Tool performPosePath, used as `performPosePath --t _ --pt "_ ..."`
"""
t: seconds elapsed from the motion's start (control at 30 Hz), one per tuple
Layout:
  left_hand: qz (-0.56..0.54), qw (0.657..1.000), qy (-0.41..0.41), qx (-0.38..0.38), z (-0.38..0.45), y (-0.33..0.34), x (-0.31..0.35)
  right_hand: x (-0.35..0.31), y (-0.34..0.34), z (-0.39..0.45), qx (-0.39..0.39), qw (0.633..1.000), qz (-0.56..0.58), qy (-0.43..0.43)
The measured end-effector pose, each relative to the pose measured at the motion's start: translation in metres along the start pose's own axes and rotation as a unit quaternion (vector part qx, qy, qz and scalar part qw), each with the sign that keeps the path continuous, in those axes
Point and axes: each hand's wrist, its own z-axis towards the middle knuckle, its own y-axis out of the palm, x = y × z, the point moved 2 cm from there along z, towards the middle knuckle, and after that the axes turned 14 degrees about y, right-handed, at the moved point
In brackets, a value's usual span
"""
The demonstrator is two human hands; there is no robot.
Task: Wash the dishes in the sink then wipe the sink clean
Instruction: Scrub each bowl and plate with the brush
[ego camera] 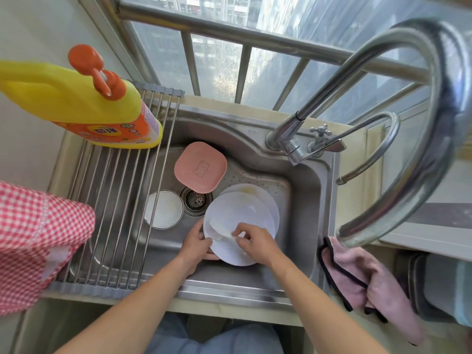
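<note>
Here left hand (198,242) grips white plate (236,227) by its rim, prob. to steady it, while right hand (251,241) pinches a pale cloth (221,232) to scrub.

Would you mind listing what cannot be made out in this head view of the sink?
- Lower plate: mostly covered by the top plate, so its soiling is unclear.
- Cloth under the right hand: partly hidden by the fingers.
- Bowl: crossed by rack rods.
- Bottle label: too small to read.
- Checked cloth: cut off by the left edge.
- Left hand: its fingertips are behind the plate rim.
</note>
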Motion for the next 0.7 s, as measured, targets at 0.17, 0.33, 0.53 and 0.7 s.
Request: performPosePath --t 0.17,0.33,0.53,0.7 --pt "0.027 1.0 0.003 -0.002 0.002 -0.001 -0.002 0.0 -0.025 0.008 0.189 0.978 0.037 0.083" --pt "0.022 1.0 0.006 -0.004 -0.002 0.0 0.001 -0.007 -0.002 -0.002 0.158 0.986 0.005 0.052" --pt "-0.018 0.999 0.015 0.021 -0.004 -0.001 0.007 -0.004 0.011 -0.024 0.028 0.999 -0.014 -0.01" --pt "0.033 0.999 0.015 0.013 -0.004 0.001 0.004 0.008 0.004 0.006 0.147 0.988 -0.017 0.046"
